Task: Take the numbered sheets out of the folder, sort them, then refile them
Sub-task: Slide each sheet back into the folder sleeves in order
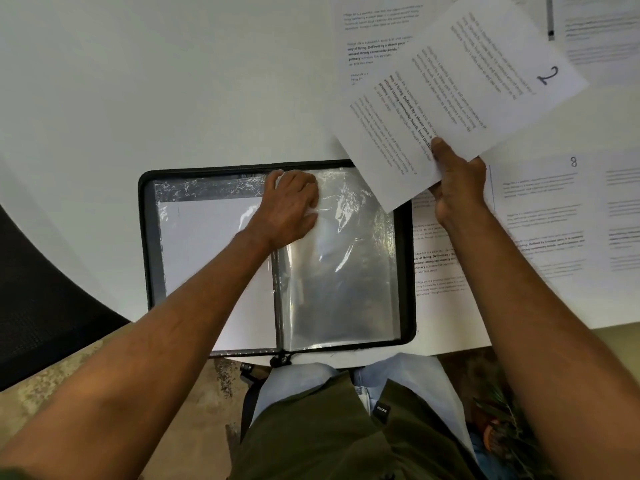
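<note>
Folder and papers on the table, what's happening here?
A person sits at a white table with an open folder of clear sleeves. The left hand grips the top of a sleeve on the folder's right side. The right hand holds up sheet 2 above the folder's corner, not yet slid in. Sheet 8 and other sheets lie spread on the table to the right.

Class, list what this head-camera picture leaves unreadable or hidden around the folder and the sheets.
- Number on the sheet beneath the folder's right edge: hidden by the folder and the right hand.
- Body text on sheet 2: too blurred.
- Top-right sheets: cut off by the frame edge.
- Left hand's fingertips: tucked into the plastic sleeve.
</note>
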`<control>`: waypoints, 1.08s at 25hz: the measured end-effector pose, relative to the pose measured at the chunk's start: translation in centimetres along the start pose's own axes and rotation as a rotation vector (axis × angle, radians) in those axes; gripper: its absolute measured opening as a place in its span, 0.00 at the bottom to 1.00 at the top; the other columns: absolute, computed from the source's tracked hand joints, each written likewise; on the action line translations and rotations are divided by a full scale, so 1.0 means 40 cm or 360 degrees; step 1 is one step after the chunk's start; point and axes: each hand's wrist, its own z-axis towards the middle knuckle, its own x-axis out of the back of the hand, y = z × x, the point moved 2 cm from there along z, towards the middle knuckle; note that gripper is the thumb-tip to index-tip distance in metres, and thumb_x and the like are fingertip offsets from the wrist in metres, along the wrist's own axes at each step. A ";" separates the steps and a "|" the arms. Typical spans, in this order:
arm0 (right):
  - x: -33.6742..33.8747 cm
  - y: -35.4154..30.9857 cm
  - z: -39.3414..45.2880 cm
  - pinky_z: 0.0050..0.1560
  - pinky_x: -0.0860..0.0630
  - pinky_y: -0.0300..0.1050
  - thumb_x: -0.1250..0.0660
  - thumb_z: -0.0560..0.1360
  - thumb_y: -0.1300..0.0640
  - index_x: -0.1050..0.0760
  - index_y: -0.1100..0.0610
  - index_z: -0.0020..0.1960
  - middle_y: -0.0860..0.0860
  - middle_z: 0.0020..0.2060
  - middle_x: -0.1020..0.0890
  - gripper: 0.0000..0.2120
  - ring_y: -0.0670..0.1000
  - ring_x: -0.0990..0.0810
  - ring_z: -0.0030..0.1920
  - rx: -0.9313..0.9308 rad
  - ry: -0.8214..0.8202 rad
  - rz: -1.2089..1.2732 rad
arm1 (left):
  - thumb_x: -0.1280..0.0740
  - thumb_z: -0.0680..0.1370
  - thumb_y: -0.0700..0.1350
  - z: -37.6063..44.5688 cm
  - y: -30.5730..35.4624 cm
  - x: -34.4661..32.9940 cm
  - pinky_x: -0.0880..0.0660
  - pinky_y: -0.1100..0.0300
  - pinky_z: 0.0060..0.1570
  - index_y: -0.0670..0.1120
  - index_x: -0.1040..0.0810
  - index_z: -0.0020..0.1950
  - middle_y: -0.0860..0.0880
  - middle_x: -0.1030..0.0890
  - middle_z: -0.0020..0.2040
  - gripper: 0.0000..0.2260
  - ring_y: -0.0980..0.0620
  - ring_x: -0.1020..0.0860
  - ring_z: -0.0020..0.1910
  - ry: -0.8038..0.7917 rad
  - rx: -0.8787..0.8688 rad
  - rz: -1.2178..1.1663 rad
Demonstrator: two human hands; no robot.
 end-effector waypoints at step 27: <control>-0.179 0.015 0.131 0.56 0.17 0.58 0.23 0.75 0.59 0.21 0.59 0.65 0.54 0.57 0.14 0.20 0.54 0.15 0.56 0.0051 -0.0317 -0.0008 | 0.37 0.80 0.41 0.091 0.073 0.018 0.45 0.59 0.59 0.51 0.24 0.50 0.56 0.22 0.42 0.05 0.52 0.23 0.45 0.0085 0.0457 -0.0261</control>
